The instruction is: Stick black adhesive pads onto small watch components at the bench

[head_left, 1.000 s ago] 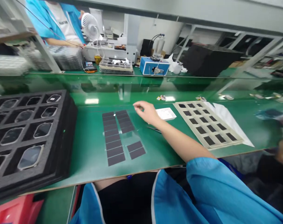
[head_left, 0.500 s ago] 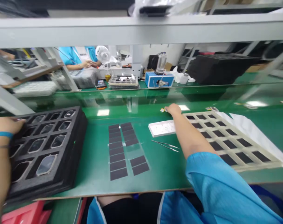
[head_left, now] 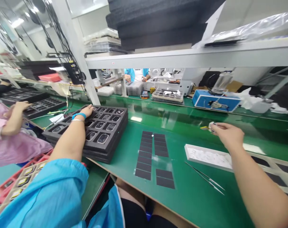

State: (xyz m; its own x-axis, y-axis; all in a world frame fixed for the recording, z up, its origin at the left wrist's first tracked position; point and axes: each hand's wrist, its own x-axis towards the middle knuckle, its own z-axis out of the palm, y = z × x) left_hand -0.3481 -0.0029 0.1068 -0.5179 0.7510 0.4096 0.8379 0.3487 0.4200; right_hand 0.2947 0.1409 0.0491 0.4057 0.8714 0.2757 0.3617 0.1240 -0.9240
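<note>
My left hand (head_left: 86,111) lies on the far edge of a black foam tray (head_left: 103,134) whose pockets hold several small screen parts; its fingers are flat. My right hand (head_left: 226,133) is out to the right, fingers pinched on a small light piece (head_left: 210,126) next to a yellow scrap on the green bench. Between the hands lie two rows of dark rectangular pads (head_left: 151,153) on a clear sheet. Metal tweezers (head_left: 205,179) rest near my right forearm, beside a shallow white tray (head_left: 205,156).
A cream grid tray (head_left: 280,172) with dark cells lies at the right edge. A blue box device (head_left: 215,102) stands behind the glossy green belt. Another person in pink (head_left: 13,133) works at the left with more black trays. A shelf overhead carries stacked black foam.
The view has swung left and up. My right hand has moved from the dark pads out to the small pieces by the belt. My left hand has come in and rests on the black tray.
</note>
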